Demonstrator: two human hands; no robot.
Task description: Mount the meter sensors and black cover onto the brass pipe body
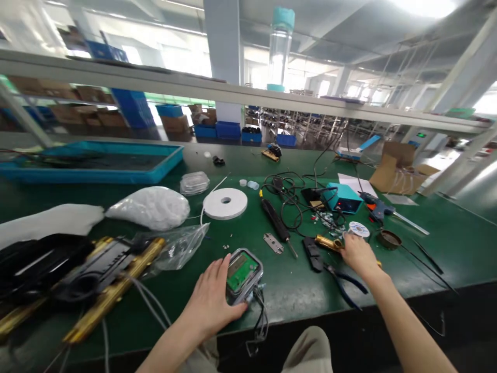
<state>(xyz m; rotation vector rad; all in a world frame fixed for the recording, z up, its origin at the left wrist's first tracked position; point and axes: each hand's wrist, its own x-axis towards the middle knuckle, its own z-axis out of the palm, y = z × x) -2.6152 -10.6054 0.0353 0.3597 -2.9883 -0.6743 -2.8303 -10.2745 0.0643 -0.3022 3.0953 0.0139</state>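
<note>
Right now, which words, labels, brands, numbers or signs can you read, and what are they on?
None can be read with certainty.
Clear-cased green board in the left hand: no legible lettering.
White spool: markings too small.
Lit green sign in the background: too small.
Grey plate at left: marks too blurred.

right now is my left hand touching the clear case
Touching. The head view shows the left hand against the clear case, fingers along its left side and thumb at its near end.
</note>
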